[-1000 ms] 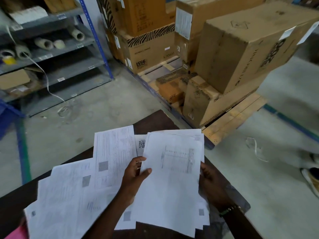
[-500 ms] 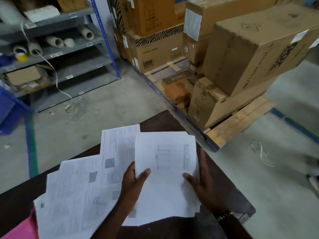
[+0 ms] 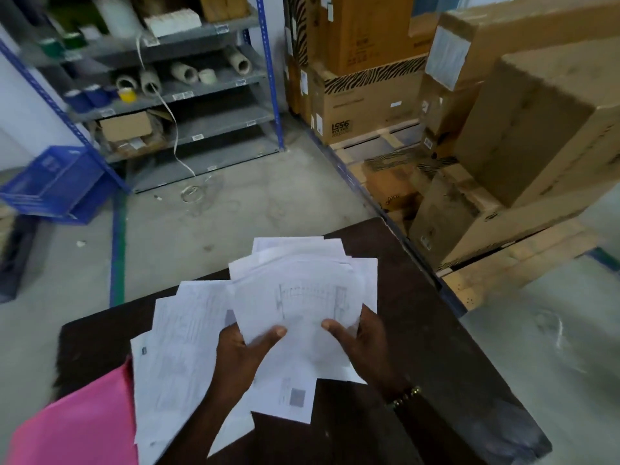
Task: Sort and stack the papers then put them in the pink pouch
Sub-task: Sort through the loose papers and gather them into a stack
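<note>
Head view shows the left hand (image 3: 240, 355) and the right hand (image 3: 364, 344) both pinching one small bundle of papers (image 3: 302, 307), thumbs on top, fingers hidden beneath, raised above the dark table (image 3: 436, 347). The bundle's sheets are fanned at their far edges, not squared. Left of the bundle, more loose sheets (image 3: 181, 350) lie spread on the table, overlapping one another and passing under the left forearm. Left of those sheets, at the table's near corner, lies the pink pouch (image 3: 80, 421); one loose sheet seems to overlap its edge, and whether its mouth is open I cannot tell.

My judgement: the gathering and stacking step is in hand, with sorting only partly done. The next move likely calls for tapping the bundle's edges even, then collecting the spread sheets onto it before turning to the pouch.
</note>
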Demonstrator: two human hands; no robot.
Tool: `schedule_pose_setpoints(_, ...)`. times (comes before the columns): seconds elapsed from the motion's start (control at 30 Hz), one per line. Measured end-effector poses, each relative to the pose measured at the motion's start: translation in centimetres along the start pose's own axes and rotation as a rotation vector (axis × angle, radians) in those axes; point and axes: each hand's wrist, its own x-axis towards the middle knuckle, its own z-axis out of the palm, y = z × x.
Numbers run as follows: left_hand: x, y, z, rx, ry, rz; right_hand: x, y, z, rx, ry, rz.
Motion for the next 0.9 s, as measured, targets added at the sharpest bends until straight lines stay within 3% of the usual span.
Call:
schedule_pose_setpoints(0.17, -0.7, 0.2, -2.8, -0.114, 0.120, -0.034, -0.5, 0.0, 1.9, -0.033, -0.017, -0.032)
schedule_pose_setpoints(0.27, -0.6, 0.1, -5.9, -0.057, 0.048, -0.096, 0.0, 0.2, 2.3, 0.008, -0.071, -0.043)
schedule_pose_setpoints(0.43, -0.7, -2.6, -7.9, 0.558, -0.029, -0.463, 0.1, 2.2, 4.6, -0.147, -0.135, 0.036)
schedule_pose_setpoints(0.53, 0.1, -3.1, -7.8, 0.581, 0.081, -0.296, 0.7, 2.4, 5.3, -0.143, -0.129, -0.047)
schedule_pose_setpoints(0.63, 1.2, -3.9, -7.4, 0.388, 0.159, -0.126, 1.7, 1.7, 6.6, 0.014, -0.109, -0.077)
schedule_pose_setpoints(0.73, 2.4, -4.2, -6.8, 0.128, 0.183, 0.055, 2.6, 2.2, 7.7, -0.049, -0.095, -0.207)
schedule_pose_setpoints(0.9, 1.3, -4.8, -6.8, 0.143, 0.251, 0.283, 3.8, 4.5, 8.7, -0.139, -0.085, -0.442)
